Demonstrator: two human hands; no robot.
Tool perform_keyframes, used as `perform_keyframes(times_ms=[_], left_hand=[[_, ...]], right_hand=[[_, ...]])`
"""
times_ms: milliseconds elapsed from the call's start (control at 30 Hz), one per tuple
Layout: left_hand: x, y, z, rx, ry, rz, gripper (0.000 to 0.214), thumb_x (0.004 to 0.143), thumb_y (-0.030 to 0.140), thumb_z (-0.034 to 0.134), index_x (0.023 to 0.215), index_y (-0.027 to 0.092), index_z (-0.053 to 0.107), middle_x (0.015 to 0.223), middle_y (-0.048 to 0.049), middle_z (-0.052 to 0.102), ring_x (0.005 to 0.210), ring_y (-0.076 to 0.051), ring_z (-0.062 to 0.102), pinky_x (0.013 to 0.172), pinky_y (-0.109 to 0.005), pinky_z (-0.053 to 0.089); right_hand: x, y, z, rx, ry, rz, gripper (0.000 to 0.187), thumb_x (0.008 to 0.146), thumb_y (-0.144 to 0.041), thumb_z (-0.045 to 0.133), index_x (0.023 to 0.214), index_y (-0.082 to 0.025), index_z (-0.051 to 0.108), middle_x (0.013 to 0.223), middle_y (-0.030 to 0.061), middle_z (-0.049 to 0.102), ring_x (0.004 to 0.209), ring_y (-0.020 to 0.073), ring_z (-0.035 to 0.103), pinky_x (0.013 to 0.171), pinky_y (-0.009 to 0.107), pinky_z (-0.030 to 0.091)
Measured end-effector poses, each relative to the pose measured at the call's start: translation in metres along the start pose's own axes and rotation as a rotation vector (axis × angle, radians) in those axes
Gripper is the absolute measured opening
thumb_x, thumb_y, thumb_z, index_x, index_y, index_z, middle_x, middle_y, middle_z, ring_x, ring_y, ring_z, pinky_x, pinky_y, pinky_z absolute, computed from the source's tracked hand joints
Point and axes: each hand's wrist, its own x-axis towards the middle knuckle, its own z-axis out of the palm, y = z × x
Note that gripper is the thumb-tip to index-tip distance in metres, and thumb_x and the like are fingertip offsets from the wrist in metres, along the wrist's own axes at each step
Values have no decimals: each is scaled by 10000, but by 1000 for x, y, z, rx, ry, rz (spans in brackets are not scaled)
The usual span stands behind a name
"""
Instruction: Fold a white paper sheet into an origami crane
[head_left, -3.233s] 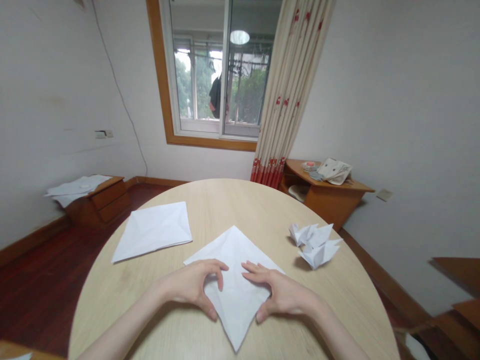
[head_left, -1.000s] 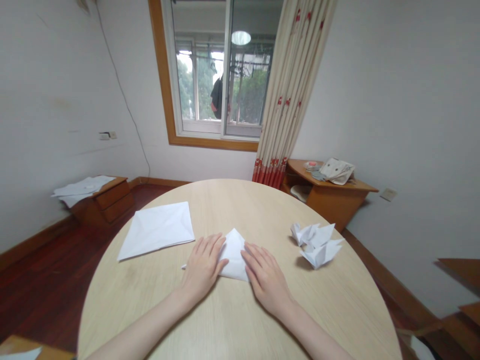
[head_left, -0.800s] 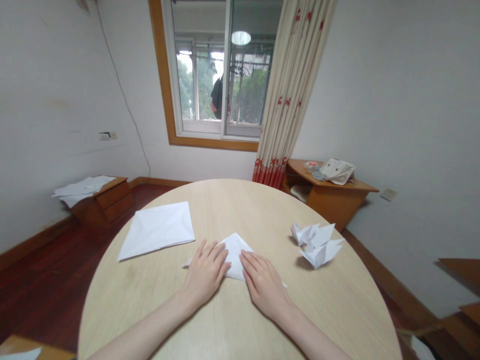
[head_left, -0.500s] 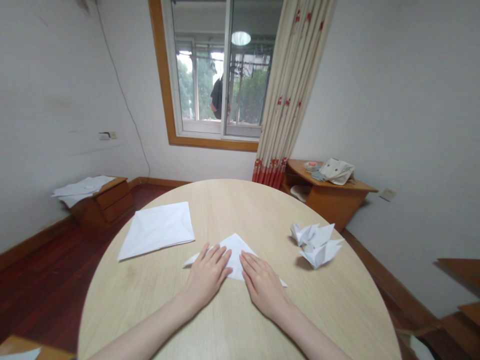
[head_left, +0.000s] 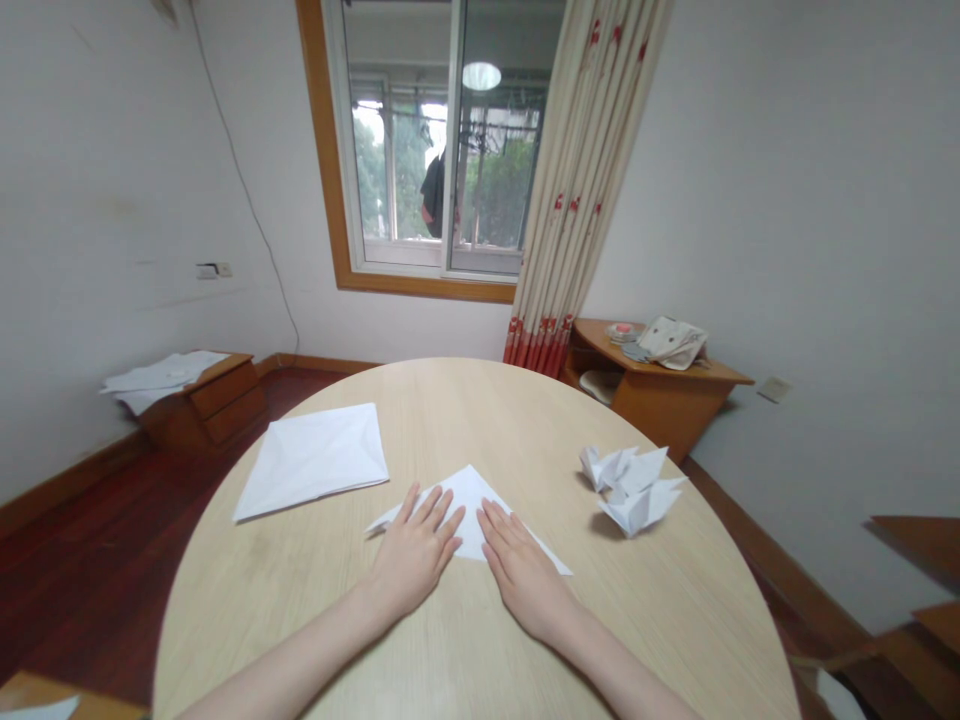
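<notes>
A white sheet of paper folded into a triangle [head_left: 470, 500] lies on the round wooden table [head_left: 480, 400], its peak pointing away from me. My left hand [head_left: 417, 548] rests flat on its left half, fingers stretched and slightly spread. On the right half lies my right hand [head_left: 523, 568], palm down with fingers straight and close together. Between the two hands the middle of the paper shows. Both palms hide much of the lower edge, while the left and right corners stick out beyond them.
A stack of white paper [head_left: 315, 458] lies at the table's left. Folded paper figures [head_left: 636, 490] stand together at the right. Beyond the table are a small drawer cabinet [head_left: 221, 395], a corner desk [head_left: 667, 395] with a cloth bag [head_left: 675, 342], and a curtain [head_left: 585, 190] beside the window.
Both hands stay flat on the folded paper. The right hand has shifted very slightly left, and a little more of the paper's right edge shows.
</notes>
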Motion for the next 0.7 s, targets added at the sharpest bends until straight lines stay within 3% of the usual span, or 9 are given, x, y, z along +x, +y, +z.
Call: perform_keyframes(times_ms=[233, 467, 700], left_hand=[[-1, -2, 3, -7, 18, 14, 389, 1013, 352, 310, 1317, 222, 516, 1380, -96, 518, 1310, -262, 429, 1121, -532, 218], [-2, -8, -1, -33, -22, 50, 436, 1008, 407, 325, 1348, 180, 479, 1408, -108, 485, 1332, -258, 400, 1122, -506, 232], [2, -26, -6, -147, -61, 140, 439, 981, 443, 401, 1354, 222, 467, 1424, -97, 467, 1344, -237, 385, 1104, -467, 284]], right_hand=[[1, 3, -1, 10, -36, -7, 497, 999, -332, 287, 1477, -199, 259, 1525, 86, 251, 1419, 214, 179, 1152, 483, 223], [2, 2, -6, -42, -57, -17, 461, 991, -287, 303, 1444, -218, 350, 1527, 83, 264, 1418, 217, 197, 1145, 476, 236], [3, 12, -10, -16, -67, 6, 452, 982, -259, 315, 1429, -234, 381, 1518, 80, 292, 1410, 206, 228, 1145, 469, 235]])
